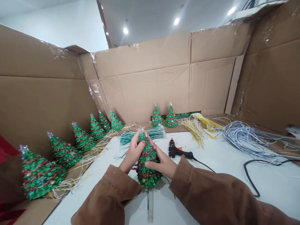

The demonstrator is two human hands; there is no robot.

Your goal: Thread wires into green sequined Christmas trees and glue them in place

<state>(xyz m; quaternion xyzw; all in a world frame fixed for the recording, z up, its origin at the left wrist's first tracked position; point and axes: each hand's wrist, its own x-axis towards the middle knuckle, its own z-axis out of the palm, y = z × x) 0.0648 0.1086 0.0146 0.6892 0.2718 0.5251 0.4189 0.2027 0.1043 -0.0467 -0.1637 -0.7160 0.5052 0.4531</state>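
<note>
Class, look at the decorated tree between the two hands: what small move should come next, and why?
Perhaps turn the tree slightly: the left hand touches it near the top, just below the star, and the right hand touches its side lower down, so both could guide it. The turn would show the far side, hidden from this view.

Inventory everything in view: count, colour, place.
Flat table: one, white, below
Cone-shaped Christmas tree: one, green, centre
Matching trees: eight, green, six left, two back
Partly hidden pieces: uncertain, green, back opening
Pistol-shaped glue gun: one, black, right
Thin wire bundle: one, green-white, beyond tree
Thin wires: many, yellow-white, left, back right
Coiled wires: many, bluish, right
Thick cord: one, black, right
Cardboard walls: three, brown, around
Ceiling lights: three, white, above
Material: unclear, red, left edge
Sleeves: two, brown, front
Hands: two, bare, around tree
</note>
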